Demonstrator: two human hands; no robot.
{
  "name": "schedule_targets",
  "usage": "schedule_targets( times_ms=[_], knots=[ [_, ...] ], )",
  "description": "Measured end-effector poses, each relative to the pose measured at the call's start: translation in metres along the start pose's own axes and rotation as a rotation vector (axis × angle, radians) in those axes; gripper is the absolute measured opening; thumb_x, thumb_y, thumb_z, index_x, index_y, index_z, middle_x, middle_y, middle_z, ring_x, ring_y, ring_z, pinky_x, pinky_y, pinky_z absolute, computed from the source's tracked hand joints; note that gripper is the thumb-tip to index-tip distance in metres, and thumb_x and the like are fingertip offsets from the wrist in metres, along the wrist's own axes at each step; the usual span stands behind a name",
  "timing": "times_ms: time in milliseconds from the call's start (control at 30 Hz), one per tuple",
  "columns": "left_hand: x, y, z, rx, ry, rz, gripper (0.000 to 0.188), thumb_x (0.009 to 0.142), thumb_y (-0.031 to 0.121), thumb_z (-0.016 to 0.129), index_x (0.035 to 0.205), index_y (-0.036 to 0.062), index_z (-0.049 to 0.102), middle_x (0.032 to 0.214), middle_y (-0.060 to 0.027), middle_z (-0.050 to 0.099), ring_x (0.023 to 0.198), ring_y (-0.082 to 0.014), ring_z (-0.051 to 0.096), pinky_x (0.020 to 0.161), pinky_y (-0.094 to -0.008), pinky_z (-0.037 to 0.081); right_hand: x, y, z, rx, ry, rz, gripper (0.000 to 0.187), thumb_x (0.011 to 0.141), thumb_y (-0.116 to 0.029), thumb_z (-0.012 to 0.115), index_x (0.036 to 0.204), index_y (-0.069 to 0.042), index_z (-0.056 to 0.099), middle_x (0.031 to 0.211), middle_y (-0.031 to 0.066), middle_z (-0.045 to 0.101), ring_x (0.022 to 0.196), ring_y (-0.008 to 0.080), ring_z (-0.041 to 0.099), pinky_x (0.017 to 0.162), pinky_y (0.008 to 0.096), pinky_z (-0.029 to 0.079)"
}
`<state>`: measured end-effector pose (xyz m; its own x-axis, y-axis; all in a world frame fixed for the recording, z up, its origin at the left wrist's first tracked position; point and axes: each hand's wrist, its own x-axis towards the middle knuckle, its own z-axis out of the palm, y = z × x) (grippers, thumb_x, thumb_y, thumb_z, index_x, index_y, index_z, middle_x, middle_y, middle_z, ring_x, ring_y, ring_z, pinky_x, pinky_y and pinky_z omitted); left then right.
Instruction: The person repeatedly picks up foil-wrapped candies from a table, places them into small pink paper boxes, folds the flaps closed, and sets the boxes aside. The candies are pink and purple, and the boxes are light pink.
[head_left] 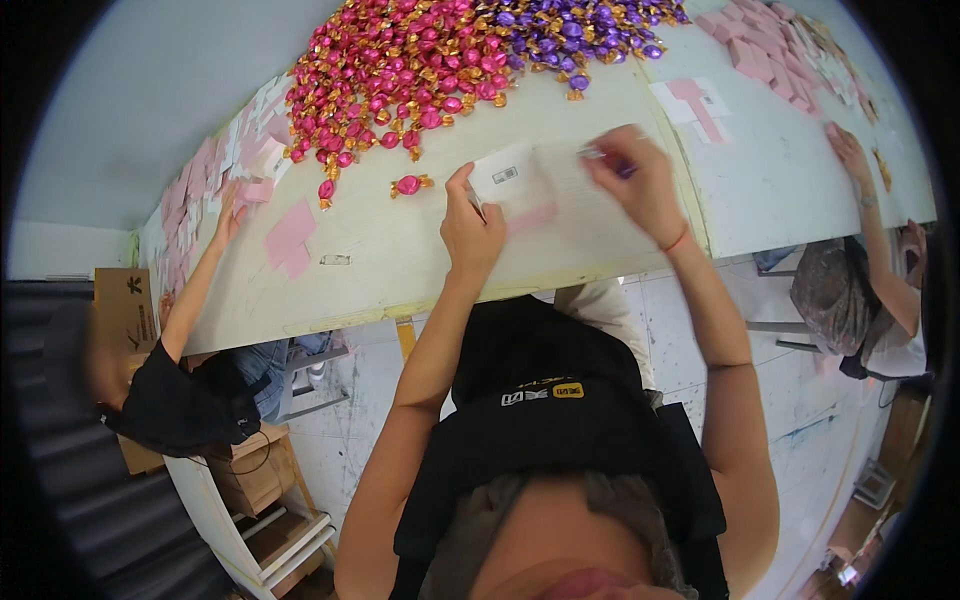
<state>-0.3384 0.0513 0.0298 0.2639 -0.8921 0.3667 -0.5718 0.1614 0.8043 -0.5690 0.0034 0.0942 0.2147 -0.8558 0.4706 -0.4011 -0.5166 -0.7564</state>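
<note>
My left hand [472,232] grips the left edge of a small white-and-pink card box [522,182], held just above the table. The box is blurred, and I cannot tell whether it is folded up or flat. Right of it, my right hand [645,185] has its fingers closed around a purple wrapped candy [622,166], smeared by motion. A single pink wrapped candy [408,185] with gold ends lies to the left of my left hand. Beyond both hands spread a heap of pink candies [400,85] and a heap of purple candies [570,32].
Pink and white card pieces [205,170] cover the table's left end, near a co-worker's hand [230,212]. Flat pink pieces [290,238] lie closer in. At right are a pink-and-white card [695,108], stacked pink boxes [765,55] and another co-worker's hand [848,152].
</note>
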Motion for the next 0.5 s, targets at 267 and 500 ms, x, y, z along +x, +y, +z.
schedule_targets(
  times_ms=[267, 500],
  knots=[
    [-0.007, -0.008, 0.005, 0.088, 0.012, 0.158, 0.051, 0.083, 0.001, 0.056, 0.133, 0.0019, 0.047, 0.092, -0.0161, 0.062, 0.063, -0.0234, 0.059, 0.058, -0.0358, 0.047, -0.006, 0.0, 0.061, 0.035, -0.261, -0.202, 0.021, 0.084, -0.011, 0.069, 0.102, -0.006, 0.061, 0.094, 0.0112, 0.064, 0.089, 0.0325, 0.064, 0.074, 0.0408, 0.051],
    [-0.012, -0.024, 0.004, -0.149, -0.121, 0.163, 0.054, 0.091, 0.015, 0.06, 0.141, 0.0049, 0.042, 0.078, -0.0089, 0.058, 0.065, -0.0201, 0.055, 0.064, -0.0324, 0.046, -0.015, -0.005, 0.077, -0.093, -0.455, -0.218, 0.012, 0.083, -0.001, 0.063, 0.093, -0.005, 0.063, 0.092, 0.0153, 0.065, 0.091, 0.0337, 0.065, 0.078, 0.0422, 0.051]
  ],
)
